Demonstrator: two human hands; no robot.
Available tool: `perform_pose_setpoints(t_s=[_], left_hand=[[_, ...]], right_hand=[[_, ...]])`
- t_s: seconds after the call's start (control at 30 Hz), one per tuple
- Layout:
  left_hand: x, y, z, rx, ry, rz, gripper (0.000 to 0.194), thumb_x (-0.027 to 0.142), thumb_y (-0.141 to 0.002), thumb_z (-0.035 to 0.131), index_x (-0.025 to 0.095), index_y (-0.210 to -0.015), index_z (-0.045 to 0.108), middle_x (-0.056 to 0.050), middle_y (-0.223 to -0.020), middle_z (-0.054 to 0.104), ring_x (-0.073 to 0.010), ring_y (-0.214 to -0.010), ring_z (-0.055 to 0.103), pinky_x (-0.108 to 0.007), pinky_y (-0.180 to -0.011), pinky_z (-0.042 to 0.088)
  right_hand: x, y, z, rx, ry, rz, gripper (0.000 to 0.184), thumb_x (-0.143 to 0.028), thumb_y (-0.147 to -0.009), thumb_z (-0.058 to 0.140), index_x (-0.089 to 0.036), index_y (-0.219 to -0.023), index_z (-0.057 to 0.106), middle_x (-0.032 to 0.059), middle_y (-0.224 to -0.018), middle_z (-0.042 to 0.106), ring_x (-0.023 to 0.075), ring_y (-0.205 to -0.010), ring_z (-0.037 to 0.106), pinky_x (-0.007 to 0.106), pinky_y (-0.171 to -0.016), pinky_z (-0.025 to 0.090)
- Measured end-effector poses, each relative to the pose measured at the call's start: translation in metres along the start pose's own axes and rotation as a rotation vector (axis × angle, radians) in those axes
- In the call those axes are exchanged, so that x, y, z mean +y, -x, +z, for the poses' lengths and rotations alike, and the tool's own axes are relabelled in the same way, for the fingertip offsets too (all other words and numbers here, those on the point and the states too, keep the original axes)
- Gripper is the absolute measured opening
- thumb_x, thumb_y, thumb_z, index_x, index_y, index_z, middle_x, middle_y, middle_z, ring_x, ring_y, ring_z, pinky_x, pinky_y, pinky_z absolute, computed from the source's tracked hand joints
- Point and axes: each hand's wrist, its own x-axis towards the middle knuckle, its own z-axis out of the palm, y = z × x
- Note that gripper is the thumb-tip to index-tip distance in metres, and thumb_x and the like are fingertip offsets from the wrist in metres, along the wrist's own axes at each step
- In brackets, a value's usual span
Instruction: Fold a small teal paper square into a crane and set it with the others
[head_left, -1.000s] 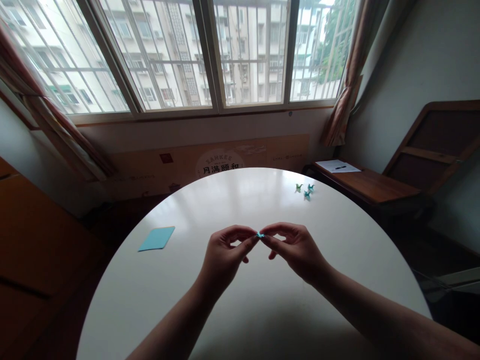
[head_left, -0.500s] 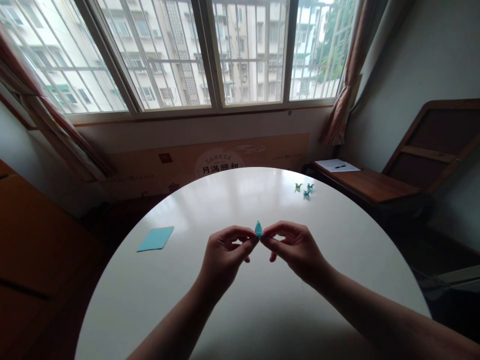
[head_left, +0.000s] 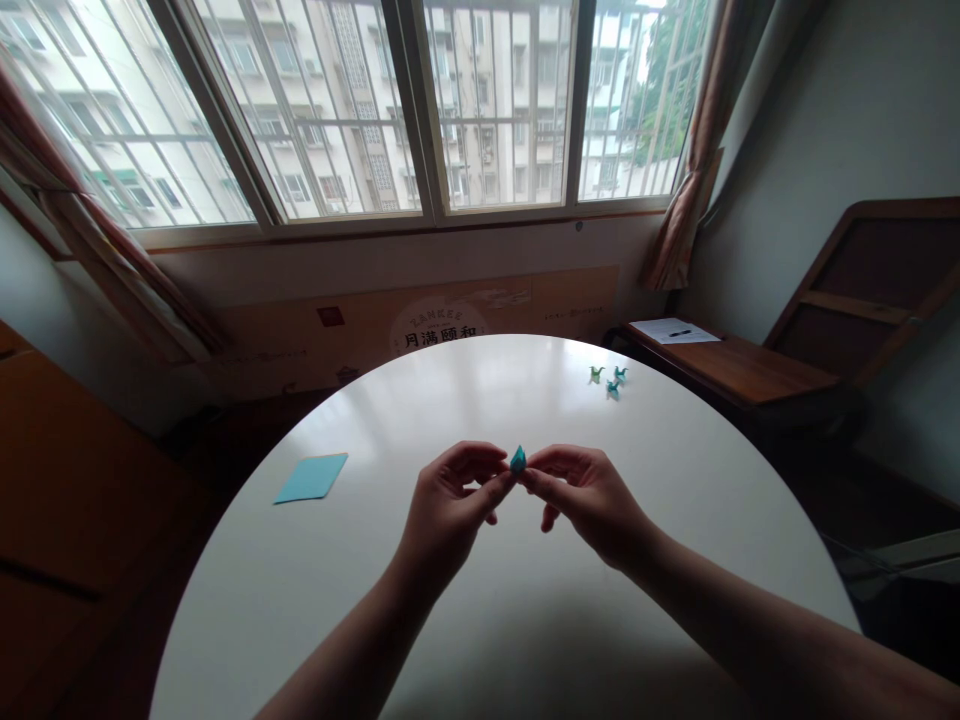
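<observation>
Above the middle of a round white table [head_left: 315, 600], my left hand [head_left: 450, 505] and my right hand [head_left: 589, 500] meet fingertip to fingertip. Both pinch a tiny folded piece of blue paper [head_left: 517, 459], which sticks up between the thumbs and forefingers. Both hands are closed on it. Its exact shape is too small to make out.
A flat sheet of blue paper [head_left: 311, 477] lies at the table's left. Three small folded paper figures [head_left: 609, 380] stand near the far right rim. A wooden side table with a white sheet and pen [head_left: 673, 332] stands to the right, under the window.
The folded paper was flat and nearly hidden between the fingertips, then turned upright. Both hands have since shifted slightly up and left, still pinching it.
</observation>
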Motion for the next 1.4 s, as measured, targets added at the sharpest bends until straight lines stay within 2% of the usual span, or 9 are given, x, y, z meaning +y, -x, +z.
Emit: perform_pose_setpoints(t_s=[0.1,0.27,0.53,0.7,0.87,0.97,1.13,1.3,1.4], left_hand=[[0.0006,-0.001,0.0012,-0.041,0.026,-0.085,0.027,0.032,-0.075,0.083,0.014,-0.094,0.074,-0.005,-0.075,0.07,-0.0111,-0.058,0.056,-0.018,-0.043,0.047],[0.0,-0.0017,0.0009,-0.104,0.005,-0.141,0.027,0.04,-0.08,0.077,0.013,-0.081,0.077,-0.001,-0.063,0.063,-0.0075,-0.05,0.049,-0.017,-0.042,0.042],[-0.0023,-0.0019,0.0002,-0.027,-0.076,-0.16,0.03,0.043,-0.076,0.078,0.013,-0.08,0.078,-0.001,-0.061,0.061,-0.0081,-0.05,0.046,-0.017,-0.041,0.039],[-0.0003,-0.0018,0.0023,0.005,-0.073,-0.212,0.033,0.043,-0.073,0.079,0.012,-0.083,0.079,-0.006,-0.066,0.066,-0.0125,-0.059,0.05,-0.018,-0.042,0.041],[-0.0004,-0.0012,0.0019,-0.031,-0.056,-0.184,0.028,0.037,-0.074,0.079,0.013,-0.088,0.08,-0.006,-0.067,0.067,-0.0131,-0.059,0.051,-0.019,-0.043,0.042],[-0.002,-0.0015,0.0008,-0.034,-0.078,-0.149,0.026,0.035,-0.074,0.079,0.014,-0.089,0.08,-0.006,-0.068,0.07,-0.012,-0.056,0.052,-0.019,-0.043,0.042],[-0.0019,-0.0018,0.0009,-0.027,-0.083,-0.123,0.024,0.031,-0.072,0.081,0.013,-0.088,0.08,-0.008,-0.075,0.073,-0.016,-0.063,0.06,-0.02,-0.043,0.046],[-0.0004,-0.0019,0.0009,-0.035,-0.113,-0.079,0.023,0.033,-0.079,0.076,0.013,-0.091,0.079,-0.009,-0.083,0.075,-0.0176,-0.069,0.064,-0.02,-0.043,0.049],[-0.0015,-0.0006,0.0003,-0.007,-0.167,-0.032,0.022,0.031,-0.08,0.075,0.014,-0.092,0.079,-0.009,-0.081,0.075,-0.019,-0.069,0.066,-0.021,-0.043,0.052]], right_hand=[[-0.0001,0.0009,-0.0006,0.017,0.022,-0.007,0.017,-0.032,-0.081,0.079,-0.017,-0.088,0.078,0.0038,-0.076,0.068,0.0147,-0.066,0.061,0.02,-0.045,0.054],[0.001,0.0024,0.0019,0.035,0.031,0.025,0.018,-0.033,-0.081,0.079,-0.016,-0.086,0.077,0.003,-0.073,0.066,0.0142,-0.064,0.06,0.019,-0.044,0.052],[0.0033,0.0007,0.0043,0.049,-0.033,0.16,0.026,-0.04,-0.078,0.08,-0.015,-0.085,0.077,0.0047,-0.074,0.065,0.0153,-0.068,0.059,0.018,-0.044,0.049],[0.0038,-0.0013,0.0011,0.082,-0.091,0.275,0.034,-0.046,-0.077,0.08,-0.015,-0.088,0.076,0.008,-0.082,0.066,0.0174,-0.076,0.058,0.018,-0.045,0.047],[0.0036,-0.0028,0.0011,0.07,-0.159,0.323,0.034,-0.045,-0.074,0.083,-0.015,-0.088,0.074,0.0087,-0.087,0.065,0.0178,-0.08,0.056,0.017,-0.045,0.046],[0.0042,-0.0031,0.0019,0.08,-0.177,0.3,0.034,-0.044,-0.072,0.084,-0.017,-0.088,0.072,0.0063,-0.084,0.064,0.0172,-0.078,0.056,0.017,-0.044,0.047],[0.0049,-0.0028,0.0023,0.077,-0.166,0.267,0.033,-0.044,-0.074,0.083,-0.017,-0.089,0.073,0.0066,-0.083,0.064,0.0173,-0.076,0.057,0.018,-0.043,0.048],[0.0033,-0.0023,0.0015,0.07,-0.153,0.262,0.032,-0.044,-0.076,0.081,-0.017,-0.092,0.076,0.0078,-0.084,0.067,0.0181,-0.079,0.058,0.018,-0.043,0.048],[0.003,-0.0019,0.0017,0.056,-0.142,0.233,0.033,-0.042,-0.075,0.082,-0.017,-0.096,0.077,0.0081,-0.086,0.07,0.0184,-0.079,0.06,0.019,-0.044,0.049]])
